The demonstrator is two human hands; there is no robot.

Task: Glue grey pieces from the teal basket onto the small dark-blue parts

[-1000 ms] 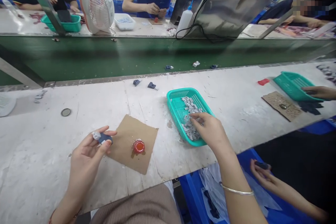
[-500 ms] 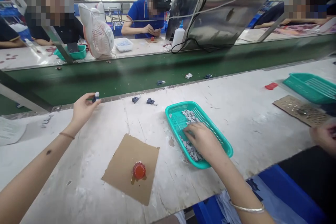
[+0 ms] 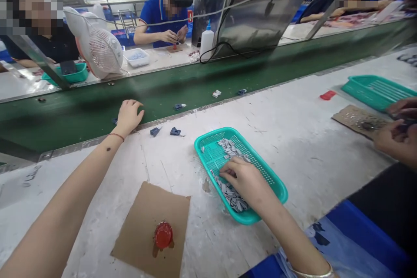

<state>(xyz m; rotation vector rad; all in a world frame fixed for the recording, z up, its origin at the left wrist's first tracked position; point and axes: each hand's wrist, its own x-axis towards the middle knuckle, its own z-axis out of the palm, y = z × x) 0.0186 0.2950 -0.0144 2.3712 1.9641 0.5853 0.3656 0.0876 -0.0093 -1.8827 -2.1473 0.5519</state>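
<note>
My left hand [image 3: 129,116] reaches over the green belt [image 3: 143,89] at the table's far edge. Its fingers are loosely bent, with the thumb apart, and nothing shows in them. A small dark blue part [image 3: 114,120] lies on the belt just left of it. In the green plastic basket [image 3: 200,156], my right hand [image 3: 246,178] has thumb and fingers pinched together; anything between the fingertips is hidden. Small grey-white flat pieces [image 3: 233,197] are heaped under and around it. Two dark blue parts, one at the left [image 3: 155,131] and one beside it [image 3: 175,131], lie near the table edge.
Brown cardboard [image 3: 130,230] holds a red round cap [image 3: 163,235] with wet stains. More parts [image 3: 180,106] lie on the belt. On the right, a co-worker's hands [image 3: 395,137] are above another cardboard piece [image 3: 355,119], near a second green basket [image 3: 365,91]. People sit across the belt.
My left hand has moved right and onto the belt; the dark blue part with the white top has left its fingers. My right hand stays in the basket, its fingers drawn together. The view has shifted.
</note>
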